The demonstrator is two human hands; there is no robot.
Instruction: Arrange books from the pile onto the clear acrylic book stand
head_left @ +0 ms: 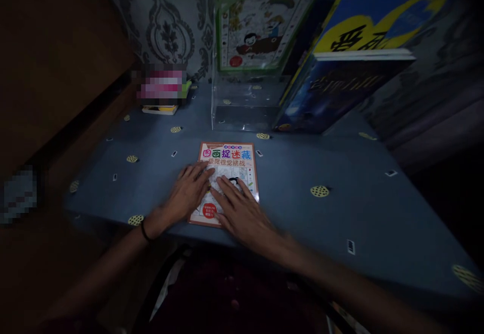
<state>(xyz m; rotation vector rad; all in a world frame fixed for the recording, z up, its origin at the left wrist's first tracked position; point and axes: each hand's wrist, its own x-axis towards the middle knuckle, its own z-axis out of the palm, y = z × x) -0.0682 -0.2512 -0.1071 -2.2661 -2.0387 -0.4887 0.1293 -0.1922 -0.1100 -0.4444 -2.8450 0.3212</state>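
Two hands of ours lie on the book [227,155], left hand [191,190] and right hand [242,210] both laid flat, fingers loose, grasping nothing. It rests face up beneath them on the table [291,213], perhaps so that we can steady it or smooth its cover. Ahead of our hands, a clear stand [242,114] holds a green book [260,16] upright, likely for display. Beyond our right hand lean a blue book [336,92] and a yellow-blue one [374,21]; we cannot tell whether the stand holds them too.
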